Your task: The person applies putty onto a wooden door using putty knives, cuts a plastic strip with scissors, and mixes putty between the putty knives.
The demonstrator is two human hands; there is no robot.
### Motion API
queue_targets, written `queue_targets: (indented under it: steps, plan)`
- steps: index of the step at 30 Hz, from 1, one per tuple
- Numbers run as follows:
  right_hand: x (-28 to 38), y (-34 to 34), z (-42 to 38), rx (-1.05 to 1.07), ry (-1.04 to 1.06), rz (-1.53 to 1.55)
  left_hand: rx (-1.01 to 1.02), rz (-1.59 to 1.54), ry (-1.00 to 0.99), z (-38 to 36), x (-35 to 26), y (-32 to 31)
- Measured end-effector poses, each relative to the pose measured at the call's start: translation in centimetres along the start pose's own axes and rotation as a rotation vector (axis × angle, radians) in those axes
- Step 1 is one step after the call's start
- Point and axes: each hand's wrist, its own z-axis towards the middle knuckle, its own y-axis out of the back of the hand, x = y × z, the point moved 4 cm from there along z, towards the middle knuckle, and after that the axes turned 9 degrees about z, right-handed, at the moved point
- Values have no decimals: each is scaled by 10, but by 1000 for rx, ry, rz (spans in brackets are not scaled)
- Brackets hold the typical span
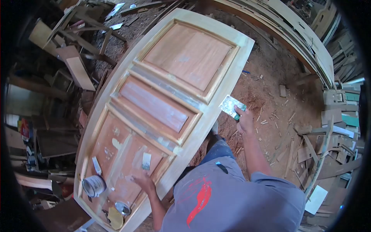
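Observation:
A panelled wooden door lies flat in front of me, with pale filler smears on its panels. In my right hand is a flat filler scraper with a green edge, held just off the door's right edge. My left hand is over the lower panel, fingers stretched out and holding nothing visible. Just beyond its fingers lies a small pale scraper. Farther left are a putty knife and a tin. A round metal lid sits near the door's bottom end.
A yellowish piece lies beside the lid. Wood scraps and a broken frame are piled on the left. Long boards lean at the upper right, with offcuts stacked below. Wood chips litter the dirt floor.

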Motion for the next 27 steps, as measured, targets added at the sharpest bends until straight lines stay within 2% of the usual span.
queue_targets:
  steps: [1, 2, 4, 5, 7, 9, 12, 15, 16, 17, 20, 24, 27]
  plan:
    - [11, -1, 23, -15, 33, 24, -17, 19, 61, 6, -12, 0]
    - [23, 0, 47, -31, 62, 44, -61, -56, 28, 13, -29, -1]
    - [45, 2, 106, -50, 112, 56, -147, -208, -24, 10, -98, 26]
    - [53, 3, 138, -62, 119, 37, -189, -176, -134, 8, -142, 28]
    - [70, 2, 206, -93, 131, 0, -264, -101, -360, 11, -249, 21]
    - [84, 5, 270, -86, 118, 10, -193, -343, -503, 16, -370, -5]
    - [99, 2, 330, -91, 79, 12, -47, -304, -802, 6, -556, -46]
    - [109, -10, 375, -107, 81, -127, 70, -288, -1103, 4, -705, -86]
    - [109, -12, 386, -110, 83, -198, 4, -202, -1152, 5, -738, -103]
    - [108, -14, 395, -114, 90, -261, -65, -116, -1203, 5, -765, -120]
    - [106, -22, 417, -120, 131, -414, -80, -117, -1175, 1, -817, -156]
    - [122, -42, 426, -116, 126, -575, -50, -38, -1188, -8, -830, -180]
    - [119, -45, 434, -124, 72, -522, -84, -40, -1174, 5, -823, -189]
